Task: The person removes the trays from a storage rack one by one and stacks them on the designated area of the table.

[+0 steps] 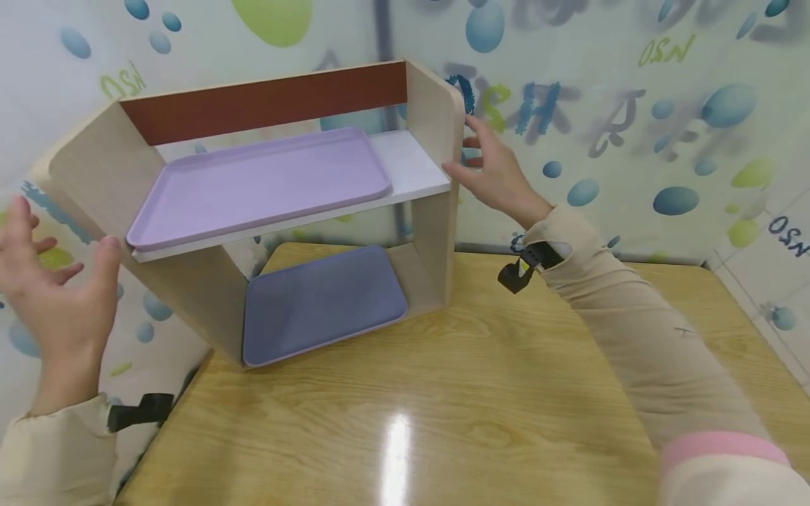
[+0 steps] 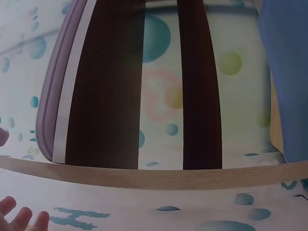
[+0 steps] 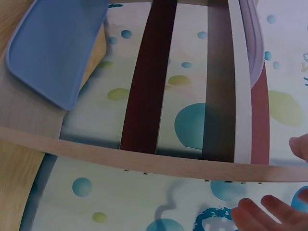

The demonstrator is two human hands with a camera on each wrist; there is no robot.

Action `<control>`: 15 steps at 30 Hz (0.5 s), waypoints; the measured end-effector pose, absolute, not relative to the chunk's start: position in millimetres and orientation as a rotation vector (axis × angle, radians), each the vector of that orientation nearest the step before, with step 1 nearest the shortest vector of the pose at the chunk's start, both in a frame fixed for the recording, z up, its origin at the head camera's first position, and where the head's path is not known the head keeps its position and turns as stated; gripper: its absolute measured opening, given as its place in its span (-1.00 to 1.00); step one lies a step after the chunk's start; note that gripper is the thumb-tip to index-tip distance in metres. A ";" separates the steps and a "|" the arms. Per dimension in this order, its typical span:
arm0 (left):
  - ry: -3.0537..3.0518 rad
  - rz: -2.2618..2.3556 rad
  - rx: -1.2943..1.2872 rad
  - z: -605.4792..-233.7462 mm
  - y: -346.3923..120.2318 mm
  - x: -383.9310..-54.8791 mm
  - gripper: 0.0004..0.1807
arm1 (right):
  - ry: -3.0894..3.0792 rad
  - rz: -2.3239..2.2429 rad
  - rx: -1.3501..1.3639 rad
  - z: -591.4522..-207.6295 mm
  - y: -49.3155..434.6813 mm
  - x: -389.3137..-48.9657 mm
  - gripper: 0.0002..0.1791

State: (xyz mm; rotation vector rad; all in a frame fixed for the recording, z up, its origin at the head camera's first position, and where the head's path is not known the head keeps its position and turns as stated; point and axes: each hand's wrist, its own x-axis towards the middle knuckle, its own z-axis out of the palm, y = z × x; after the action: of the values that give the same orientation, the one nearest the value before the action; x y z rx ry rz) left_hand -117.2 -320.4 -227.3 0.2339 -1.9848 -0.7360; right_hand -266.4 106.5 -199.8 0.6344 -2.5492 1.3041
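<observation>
A two-tier wooden shelf (image 1: 436,246) stands on the table, with a lilac tray (image 1: 272,183) on its white upper board (image 1: 411,165) and a blue-grey tray (image 1: 323,306) on the bottom level. Beside the shelf's left side panel (image 1: 114,158), my left hand (image 1: 63,302) is held up with its fingers spread. My right hand (image 1: 500,176) is at the right side panel's front edge, thumb on the inner side and fingers on the outer side. In the right wrist view a gap shows between the right fingers (image 3: 255,214) and the panel (image 3: 192,166). Neither hand holds anything.
The wooden table (image 1: 506,393) carries the shelf near its back edge. Behind it hangs a patterned wall covering (image 1: 607,84) with blue and green spots. A reddish-brown board (image 1: 266,102) spans the shelf's upper back. Black wrist straps (image 1: 541,256) show at both sleeves.
</observation>
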 end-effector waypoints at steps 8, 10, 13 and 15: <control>-2.168 -0.910 0.430 -223.2 -329.2 -129.4 -0.31 | -2.549 1.309 0.567 -205.1 94.4 -275.1 -0.36; -2.197 -0.948 0.439 -222.9 -334.2 -134.9 -0.33 | -2.542 1.296 0.556 -205.7 93.2 -276.6 -0.36; -2.211 -0.995 0.406 -228.9 -352.5 -147.7 -0.34 | -2.525 1.280 0.549 -206.5 92.2 -278.8 -0.36; -2.219 -1.016 0.385 -235.0 -366.8 -156.5 -0.35 | -2.515 1.266 0.552 -207.0 91.5 -279.9 -0.37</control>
State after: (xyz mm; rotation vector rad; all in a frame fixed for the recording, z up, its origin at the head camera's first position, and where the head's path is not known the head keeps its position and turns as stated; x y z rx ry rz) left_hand -156.5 -366.8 -235.0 0.3854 -2.2194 -1.0164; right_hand -279.9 91.5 -207.0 0.5522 -2.5150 1.2656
